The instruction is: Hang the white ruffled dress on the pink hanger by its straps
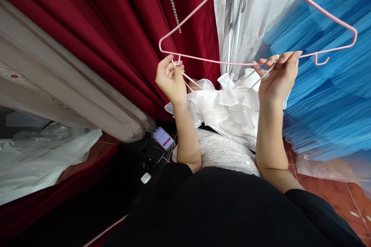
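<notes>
A pink hanger [214, 60] spans the upper part of the view, with a small hook under its lower bar on each side. From below hangs a white dress [228, 146] with an organza ruffle [208, 102] along its top and a sequined body. My left hand [172, 79] is closed by the left small hook, pinching a thin white strap looped there. My right hand [278, 77] pinches the other white strap [262, 78] against the lower bar, left of the right small hook. That right hook [321, 61] carries nothing.
Red curtain-like fabric [116, 27] hangs at left beside pale fabric [58, 69]. Blue tulle [324, 85] fills the right, above the red tiled floor [327, 197]. A lit phone [164, 139] and a small white case [146, 178] lie on a black surface at lower left.
</notes>
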Demonstrator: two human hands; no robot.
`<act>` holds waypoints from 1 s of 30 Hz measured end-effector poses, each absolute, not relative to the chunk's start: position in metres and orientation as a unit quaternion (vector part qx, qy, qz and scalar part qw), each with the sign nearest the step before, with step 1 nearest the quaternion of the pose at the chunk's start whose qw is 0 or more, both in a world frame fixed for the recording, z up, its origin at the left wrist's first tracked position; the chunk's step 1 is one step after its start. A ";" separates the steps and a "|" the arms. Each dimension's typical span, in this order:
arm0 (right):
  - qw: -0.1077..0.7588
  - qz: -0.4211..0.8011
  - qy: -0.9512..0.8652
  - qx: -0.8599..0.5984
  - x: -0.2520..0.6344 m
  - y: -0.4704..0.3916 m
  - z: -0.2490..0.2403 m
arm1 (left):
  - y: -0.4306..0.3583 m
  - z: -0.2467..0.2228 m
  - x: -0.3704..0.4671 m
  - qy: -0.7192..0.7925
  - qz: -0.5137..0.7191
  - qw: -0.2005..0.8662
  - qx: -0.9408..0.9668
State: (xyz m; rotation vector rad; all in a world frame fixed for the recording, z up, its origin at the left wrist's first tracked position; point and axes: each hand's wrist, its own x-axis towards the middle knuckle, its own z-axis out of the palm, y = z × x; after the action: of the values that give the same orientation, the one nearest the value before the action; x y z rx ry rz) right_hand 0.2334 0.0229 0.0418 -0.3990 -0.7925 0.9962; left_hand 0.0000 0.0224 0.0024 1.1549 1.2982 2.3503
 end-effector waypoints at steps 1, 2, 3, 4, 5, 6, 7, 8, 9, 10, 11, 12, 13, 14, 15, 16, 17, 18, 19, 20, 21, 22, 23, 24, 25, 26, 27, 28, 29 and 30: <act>0.783 0.463 -0.370 -0.188 0.234 0.023 0.042 | 0.022 0.004 -0.001 0.443 0.803 0.108 0.384; 0.780 0.466 -0.372 -0.192 0.235 0.023 0.042 | 0.021 0.005 -0.002 0.449 0.803 0.108 0.377; 0.780 0.465 -0.370 -0.198 0.236 0.024 0.043 | 0.019 0.007 -0.004 0.458 0.799 0.110 0.373; 0.780 0.465 -0.365 -0.204 0.237 0.025 0.043 | 0.018 0.009 -0.005 0.467 0.794 0.114 0.371; 0.777 0.468 -0.364 -0.210 0.238 0.026 0.044 | 0.018 0.010 -0.007 0.474 0.789 0.118 0.372; 0.776 0.470 -0.363 -0.213 0.239 0.026 0.044 | 0.017 0.012 -0.008 0.477 0.786 0.123 0.373; 0.776 0.470 -0.362 -0.215 0.240 0.026 0.044 | 0.017 0.013 -0.009 0.478 0.784 0.128 0.374; 0.777 0.468 -0.362 -0.214 0.241 0.026 0.044 | 0.017 0.015 -0.011 0.477 0.785 0.132 0.373; 0.775 0.469 -0.366 -0.212 0.242 0.026 0.044 | 0.018 0.016 -0.012 0.477 0.786 0.135 0.370; 0.772 0.471 -0.371 -0.210 0.243 0.025 0.044 | 0.018 0.017 -0.013 0.478 0.786 0.139 0.367; 0.769 0.473 -0.377 -0.207 0.244 0.024 0.045 | 0.019 0.019 -0.013 0.479 0.786 0.143 0.363; 0.763 0.477 -0.385 -0.205 0.244 0.023 0.045 | 0.020 0.020 -0.014 0.478 0.786 0.151 0.361; 0.755 0.482 -0.393 -0.206 0.245 0.022 0.045 | 0.021 0.021 -0.014 0.475 0.786 0.164 0.361; 0.751 0.485 -0.398 -0.208 0.246 0.021 0.045 | 0.022 0.021 -0.014 0.469 0.786 0.179 0.361; 0.749 0.484 -0.399 -0.212 0.246 0.021 0.044 | 0.023 0.022 -0.014 0.461 0.787 0.196 0.360; 0.751 0.482 -0.397 -0.214 0.246 0.021 0.044 | 0.024 0.023 -0.014 0.455 0.788 0.214 0.356; 0.755 0.478 -0.393 -0.216 0.245 0.022 0.044 | 0.024 0.023 -0.014 0.451 0.788 0.230 0.351; 0.761 0.474 -0.388 -0.214 0.244 0.024 0.043 | 0.025 0.023 -0.014 0.450 0.787 0.244 0.344; 0.768 0.469 -0.383 -0.210 0.244 0.025 0.043 | 0.026 0.024 -0.013 0.453 0.784 0.256 0.338; 0.774 0.465 -0.380 -0.204 0.243 0.027 0.042 | 0.028 0.024 -0.013 0.457 0.780 0.267 0.334; 0.778 0.461 -0.378 -0.197 0.243 0.028 0.041 | 0.029 0.024 -0.013 0.462 0.776 0.275 0.331; 0.780 0.460 -0.379 -0.191 0.243 0.028 0.041 | 0.031 0.023 -0.014 0.466 0.772 0.280 0.329; 0.778 0.462 -0.382 -0.188 0.243 0.028 0.041 | 0.033 0.023 -0.014 0.471 0.771 0.281 0.325; 0.773 0.468 -0.385 -0.186 0.244 0.028 0.041 | 0.034 0.022 -0.015 0.476 0.769 0.282 0.320; 0.766 0.477 -0.387 -0.188 0.244 0.027 0.041 | 0.035 0.020 -0.016 0.481 0.767 0.282 0.317; 0.759 0.487 -0.386 -0.193 0.245 0.025 0.041 | 0.035 0.019 -0.018 0.485 0.765 0.282 0.315; 0.755 0.495 -0.381 -0.199 0.245 0.024 0.041 | 0.035 0.017 -0.019 0.490 0.762 0.284 0.315; 0.752 0.501 -0.377 -0.205 0.245 0.024 0.041 | 0.034 0.015 -0.021 0.495 0.755 0.289 0.318; 0.751 0.503 -0.375 -0.207 0.244 0.024 0.041 | 0.033 0.013 -0.022 0.503 0.744 0.296 0.325; 0.754 0.498 -0.374 -0.207 0.242 0.024 0.041 | 0.031 0.011 -0.024 0.514 0.729 0.304 0.334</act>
State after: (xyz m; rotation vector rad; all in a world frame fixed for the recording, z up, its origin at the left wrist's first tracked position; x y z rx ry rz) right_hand 0.2424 0.0240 0.0407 -0.4507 -0.8162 1.0875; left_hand -0.0237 0.0311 0.0110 0.8859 1.3613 1.9327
